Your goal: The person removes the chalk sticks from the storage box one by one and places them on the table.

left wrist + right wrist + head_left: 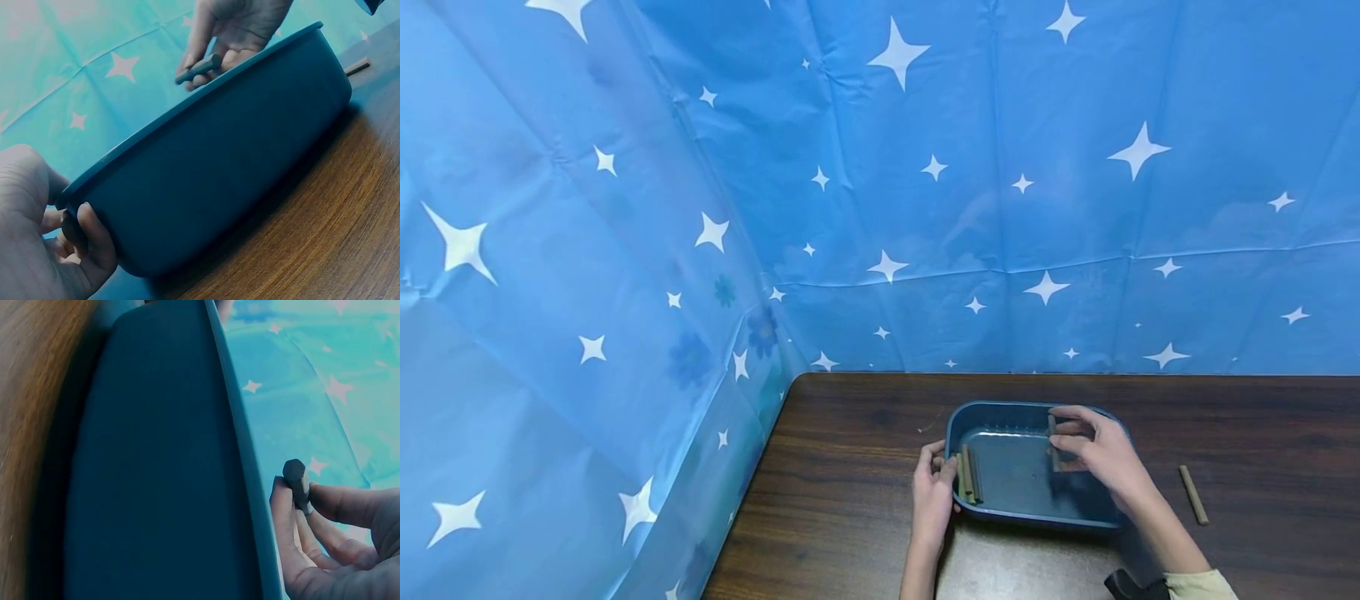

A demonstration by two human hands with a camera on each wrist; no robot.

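Observation:
A dark blue rectangular tub (pixel 1037 521) with raised walls stands on the table. My left hand (pixel 933 498) grips its left end, thumb at the rim, as the left wrist view also shows (pixel 53 234). Over the right part of the tub, my right hand (pixel 1101 450) pinches a short brownish stick (pixel 1054 442) between thumb and fingers. In the right wrist view this stick (pixel 294 472) has a six-sided end and is held above the rim. Several similar sticks (pixel 967 473) lie side by side inside the tub, along its left wall near my left thumb.
Another stick (pixel 1194 495) lies on the dark wooden table (pixel 842 475), right of the tub and beyond my right forearm. Blue sheets with white stars (pixel 970 217) hang behind the table and along its left side. A dark strap (pixel 1131 586) is near my right sleeve.

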